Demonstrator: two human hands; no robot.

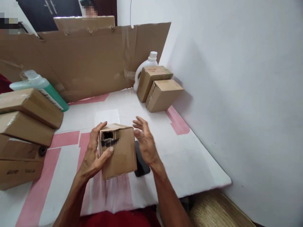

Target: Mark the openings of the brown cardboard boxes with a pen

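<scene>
In the head view my left hand (92, 157) grips a small cardboard box (121, 156) at its left side, thumb across the near face and fingers along the far left edge. That face has a dark, ragged hole with black marks near its upper left corner. My right hand (147, 143) is open beside the box's right side, fingers spread and slightly blurred; whether a fingertip touches the box I cannot tell. A black phone (142, 167) lies on the table, partly hidden behind the box and my right hand.
Several cardboard boxes (26, 126) stand at the left, beside a green liquid bottle (55, 94). Two boxes (165, 96) and a white jug (144, 64) are at the back right. A cardboard panel (90, 63) borders the table (189, 164); a person is beyond it.
</scene>
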